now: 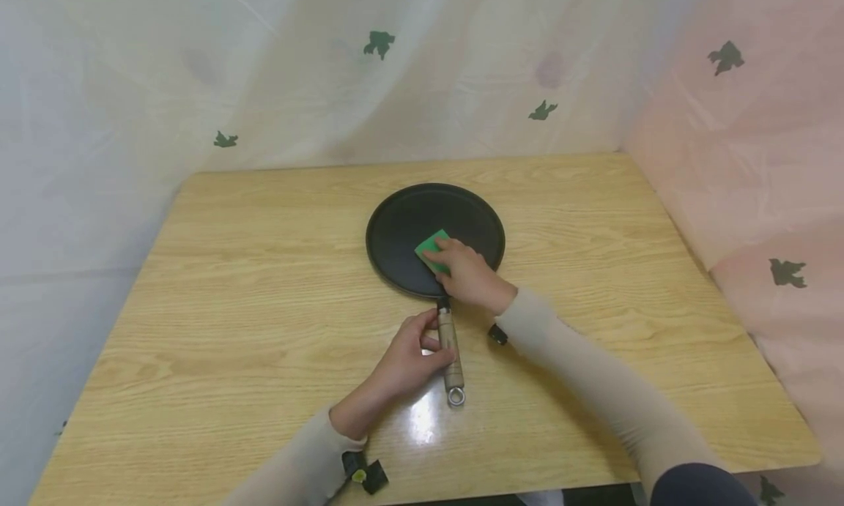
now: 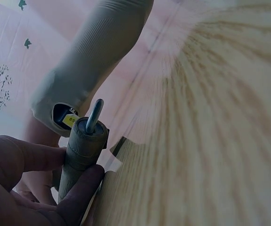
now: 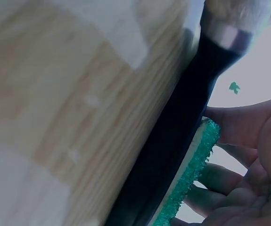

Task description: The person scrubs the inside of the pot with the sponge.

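A round black flat pan (image 1: 405, 217) lies on the wooden table, its handle (image 1: 451, 356) toward me. With thumb and fingers on either side, my left hand (image 1: 410, 356) holds that handle. The left wrist view shows the thumb and a finger against the grip (image 2: 82, 150) near its metal ring (image 2: 94, 115). My right hand (image 1: 469, 275) grips a green-topped sponge (image 1: 430, 248) on the pan's surface. Up close in the right wrist view, the sponge (image 3: 192, 176) has a rough green layer under the fingers and a pale layer against the pan (image 3: 159, 146).
The wooden table (image 1: 264, 272) extends on both sides of the pan. Pale sheets with dark bird shapes hang behind it (image 1: 297, 74) and on the right (image 1: 758, 162). Small black devices sit at the left wrist (image 1: 363, 471) and right wrist (image 1: 497, 335).
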The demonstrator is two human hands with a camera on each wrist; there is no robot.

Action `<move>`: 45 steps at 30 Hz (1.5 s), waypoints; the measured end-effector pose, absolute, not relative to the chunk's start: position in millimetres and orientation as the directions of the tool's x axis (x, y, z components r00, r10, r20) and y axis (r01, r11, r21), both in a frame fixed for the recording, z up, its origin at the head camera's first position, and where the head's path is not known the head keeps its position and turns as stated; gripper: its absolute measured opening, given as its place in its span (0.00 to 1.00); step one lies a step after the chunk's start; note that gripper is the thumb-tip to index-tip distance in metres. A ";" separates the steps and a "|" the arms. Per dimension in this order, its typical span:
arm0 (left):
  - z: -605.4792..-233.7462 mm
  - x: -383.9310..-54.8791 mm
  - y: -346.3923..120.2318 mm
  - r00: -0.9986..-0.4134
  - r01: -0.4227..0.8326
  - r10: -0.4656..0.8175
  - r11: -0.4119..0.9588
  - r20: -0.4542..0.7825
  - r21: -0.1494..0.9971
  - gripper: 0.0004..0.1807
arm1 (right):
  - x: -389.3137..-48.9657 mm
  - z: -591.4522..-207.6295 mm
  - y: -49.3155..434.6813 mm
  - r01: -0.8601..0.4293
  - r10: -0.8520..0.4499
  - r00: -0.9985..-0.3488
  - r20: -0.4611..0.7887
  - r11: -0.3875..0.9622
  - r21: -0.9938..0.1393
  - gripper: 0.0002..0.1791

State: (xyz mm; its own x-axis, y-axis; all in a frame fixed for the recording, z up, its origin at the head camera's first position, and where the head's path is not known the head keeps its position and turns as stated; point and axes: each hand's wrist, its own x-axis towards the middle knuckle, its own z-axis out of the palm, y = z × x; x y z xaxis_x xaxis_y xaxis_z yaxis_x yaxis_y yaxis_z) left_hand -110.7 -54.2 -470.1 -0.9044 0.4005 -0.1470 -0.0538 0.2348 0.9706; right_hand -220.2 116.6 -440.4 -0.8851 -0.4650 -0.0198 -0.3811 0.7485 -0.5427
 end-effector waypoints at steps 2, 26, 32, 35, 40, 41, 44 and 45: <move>-470.4 -110.5 -54.2 -0.904 -0.050 0.403 0.236 -0.144 0.971 0.41 | -218.8 -440.0 111.8 -0.390 -0.480 -0.877 -0.023 0.740 -0.548 0.27; -473.7 -108.7 -52.0 -0.912 -0.040 0.390 0.216 -0.124 0.976 0.41 | -242.0 -430.9 59.4 -0.448 -0.572 -0.812 -0.114 0.737 -0.505 0.28; -471.8 -108.5 -52.7 -0.914 -0.042 0.386 0.210 -0.122 0.977 0.42 | -243.1 -429.7 57.6 -0.449 -0.574 -0.810 -0.120 0.738 -0.504 0.29; -470.9 -108.3 -53.0 -0.913 -0.047 0.388 0.211 -0.128 0.976 0.42 | -242.8 -429.2 57.8 -0.438 -0.565 -0.816 -0.125 0.744 -0.504 0.28; -468.5 -108.0 -53.2 -0.911 -0.047 0.392 0.207 -0.127 0.977 0.42 | -241.9 -428.2 59.4 -0.422 -0.553 -0.824 -0.122 0.743 -0.519 0.28; -468.5 -108.1 -53.4 -0.910 -0.049 0.394 0.207 -0.129 0.977 0.42 | -241.7 -428.2 60.2 -0.421 -0.552 -0.825 -0.117 0.740 -0.524 0.28; -469.8 -109.0 -53.7 -0.907 -0.054 0.398 0.212 -0.137 0.976 0.42 | -242.0 -427.1 63.1 -0.420 -0.556 -0.825 -0.103 0.725 -0.546 0.28; -470.4 -109.4 -53.9 -0.906 -0.058 0.399 0.214 -0.141 0.975 0.42 | -242.1 -426.6 64.4 -0.420 -0.558 -0.824 -0.099 0.719 -0.554 0.28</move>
